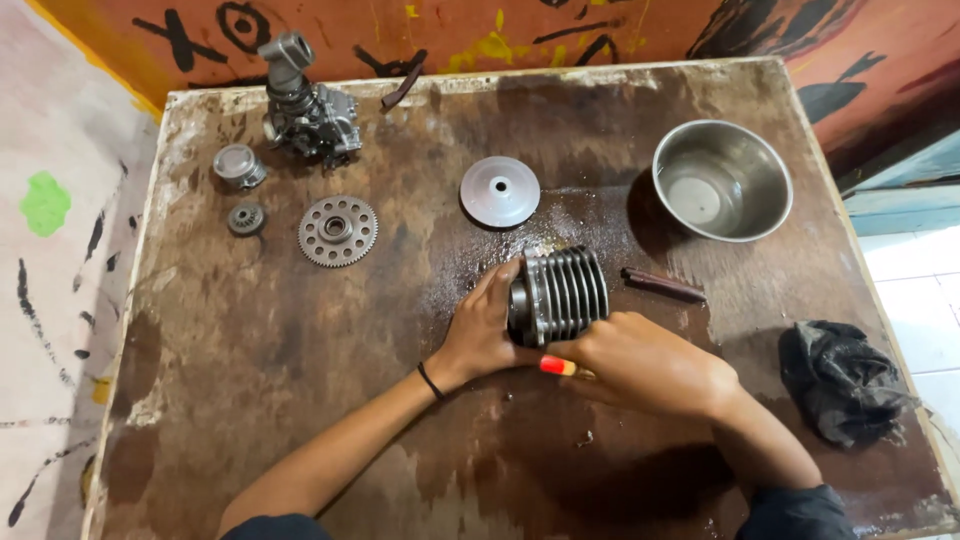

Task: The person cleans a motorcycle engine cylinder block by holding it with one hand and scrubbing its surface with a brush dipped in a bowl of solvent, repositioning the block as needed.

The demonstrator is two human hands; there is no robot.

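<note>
A finned grey metal engine cylinder [565, 293] lies on its side in the middle of the stained wooden table [300, 400]. My left hand [483, 328] cups its open left end, fingers wrapped over the rim. My right hand [640, 365] rests against the cylinder's near side and grips a tool with a red and yellow handle [556, 367]; the tool's working end is hidden under the hand.
A steel bowl [722, 180] stands at the back right, a round metal disc [499, 190] behind the cylinder. A large gear [338, 231], small gear [246, 218], cap [238, 165] and carburettor [305, 110] sit back left. A dark stick [663, 286] and black rag [842, 380] lie right.
</note>
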